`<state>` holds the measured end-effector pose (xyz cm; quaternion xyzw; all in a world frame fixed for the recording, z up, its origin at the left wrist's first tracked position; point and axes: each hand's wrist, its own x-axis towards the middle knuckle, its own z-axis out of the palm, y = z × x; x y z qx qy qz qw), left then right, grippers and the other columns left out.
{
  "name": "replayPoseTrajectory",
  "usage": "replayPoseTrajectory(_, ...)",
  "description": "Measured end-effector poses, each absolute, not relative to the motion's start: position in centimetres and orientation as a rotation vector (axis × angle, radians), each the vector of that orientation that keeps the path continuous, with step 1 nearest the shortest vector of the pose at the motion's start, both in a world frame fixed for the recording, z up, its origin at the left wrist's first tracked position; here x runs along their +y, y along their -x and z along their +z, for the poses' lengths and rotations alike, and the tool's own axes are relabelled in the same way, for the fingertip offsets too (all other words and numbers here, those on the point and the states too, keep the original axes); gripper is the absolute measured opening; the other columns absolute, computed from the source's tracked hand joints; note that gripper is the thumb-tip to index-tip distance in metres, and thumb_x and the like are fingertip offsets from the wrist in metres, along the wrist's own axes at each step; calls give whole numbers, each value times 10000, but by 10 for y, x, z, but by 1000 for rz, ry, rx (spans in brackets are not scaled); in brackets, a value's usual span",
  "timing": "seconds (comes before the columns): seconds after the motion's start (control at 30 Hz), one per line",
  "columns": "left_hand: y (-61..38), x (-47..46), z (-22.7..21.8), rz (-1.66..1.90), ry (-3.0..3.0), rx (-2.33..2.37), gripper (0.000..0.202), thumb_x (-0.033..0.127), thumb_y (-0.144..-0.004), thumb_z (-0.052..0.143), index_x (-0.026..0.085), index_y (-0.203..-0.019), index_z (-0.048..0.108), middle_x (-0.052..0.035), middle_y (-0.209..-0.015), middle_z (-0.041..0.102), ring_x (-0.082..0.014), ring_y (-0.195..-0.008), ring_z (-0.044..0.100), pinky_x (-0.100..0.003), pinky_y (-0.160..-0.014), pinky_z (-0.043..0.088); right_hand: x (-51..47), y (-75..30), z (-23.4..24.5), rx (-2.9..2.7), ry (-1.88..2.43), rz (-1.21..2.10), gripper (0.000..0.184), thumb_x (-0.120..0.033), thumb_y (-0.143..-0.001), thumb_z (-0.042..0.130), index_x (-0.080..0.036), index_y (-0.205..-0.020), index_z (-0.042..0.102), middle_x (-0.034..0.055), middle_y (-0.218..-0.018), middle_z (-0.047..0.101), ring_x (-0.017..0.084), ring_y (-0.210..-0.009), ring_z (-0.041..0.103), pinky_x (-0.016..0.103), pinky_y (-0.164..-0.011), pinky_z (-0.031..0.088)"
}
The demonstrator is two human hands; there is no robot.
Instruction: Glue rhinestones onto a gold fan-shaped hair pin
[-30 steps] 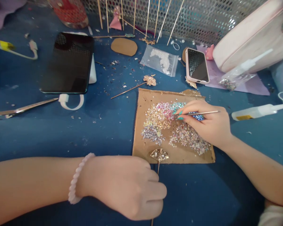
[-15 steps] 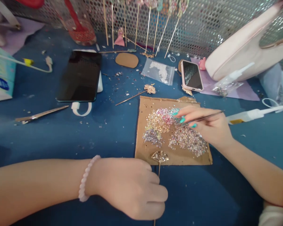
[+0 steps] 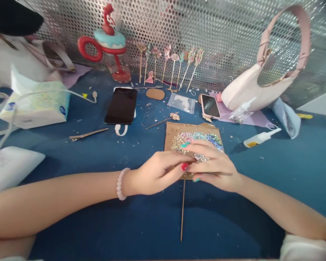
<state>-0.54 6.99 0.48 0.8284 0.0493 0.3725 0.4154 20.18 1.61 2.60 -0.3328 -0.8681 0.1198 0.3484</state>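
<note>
My left hand [image 3: 160, 172] and my right hand [image 3: 210, 165] meet at the near edge of a brown cardboard sheet [image 3: 170, 132] covered with several iridescent sequins [image 3: 198, 139]. My left hand's fingers pinch the top of a long gold hairpin stick [image 3: 182, 210], which runs toward me over the blue table. My right hand is curled over the pin's head and holds thin metal tweezers [image 3: 217, 174]. The pin's ornament is hidden under my fingers.
Behind the cardboard lie a black phone [image 3: 121, 106], a pink-cased phone [image 3: 210, 106], a sequin bag [image 3: 181, 103], a glue bottle [image 3: 260, 137] and a pink handbag [image 3: 250, 92]. Finished hairpins [image 3: 174, 67] lean on the perforated metal wall. A tissue pack [image 3: 34, 105] sits at the left.
The view has pulled back and tilted up. My right hand came off the sequin pile to the near edge of the cardboard. My left hand moved up to meet it at the pin's head.
</note>
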Motion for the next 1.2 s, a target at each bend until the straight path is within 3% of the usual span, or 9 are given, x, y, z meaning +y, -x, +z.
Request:
replayPoseTrajectory(0.17,7,69,8,1134,-2302,-16,181,181,-921,544,86,-1044,636,-134,-985,685,-193,-917,651,-301,-822,545,3,-191,30,-2299,889,-289,100,-278,-845,600,-265,-892,688,66,-1173,663,232,-1131,567,447,-910,443)
replayPoseTrajectory(0.3,8,74,15,1221,-2198,3,119,196,-863,644,121,-947,679,-126,-1025,672,-176,-969,644,-281,-865,540,0,-190,33,-2245,864,-538,71,-268,-841,610,-279,-869,674,28,-1070,712,205,-1061,611,440,-948,406)
replayPoseTrajectory(0.43,7,79,17,1158,-2045,101,135,240,-868,638,131,-790,661,-96,-981,656,-154,-894,653,-280,-841,546,2,-189,30,-2251,841,-585,113,-288,-870,575,-302,-937,665,-2,-1028,729,181,-1069,614,435,-999,378)
replayPoseTrajectory(0.67,6,84,18,1081,-2124,173,141,277,-866,627,143,-870,668,-103,-1018,609,-206,-1008,589,-388,-924,496,1,-187,20,-2478,842,-707,196,-260,-793,674,-277,-988,675,44,-1222,649,226,-1259,492,504,-1138,198)
replayPoseTrajectory(0.77,6,81,21,1075,-2118,183,105,213,-852,629,147,-928,659,-100,-1037,603,-184,-988,595,-352,-912,509,0,-188,18,-2481,821,-834,191,-241,-809,651,-249,-999,669,39,-1204,655,228,-1332,407,532,-1162,118)
replayPoseTrajectory(0.93,6,86,25,1021,-2103,155,136,145,-856,630,175,-976,686,-71,-1005,672,-160,-940,646,-279,-850,546,3,-190,21,-2469,839,-852,140,-304,-800,671,-249,-929,672,25,-1046,698,285,-1372,334,617,-1134,94)
replayPoseTrajectory(1.07,9,94,23,1003,-2161,203,137,215,-871,638,202,-990,704,-36,-943,727,-160,-851,692,-250,-760,568,9,-192,22,-2487,870,-821,126,-296,-817,652,-236,-926,665,27,-1047,692,301,-1365,333,631,-1125,84)
replayPoseTrajectory(1.2,10,104,20,1073,-2194,263,120,277,-869,637,195,-885,723,-31,-940,730,-170,-886,689,-259,-805,554,14,-195,20,-2513,891,-787,89,-284,-840,619,-232,-899,660,51,-1117,672,293,-1357,347,642,-1110,101)
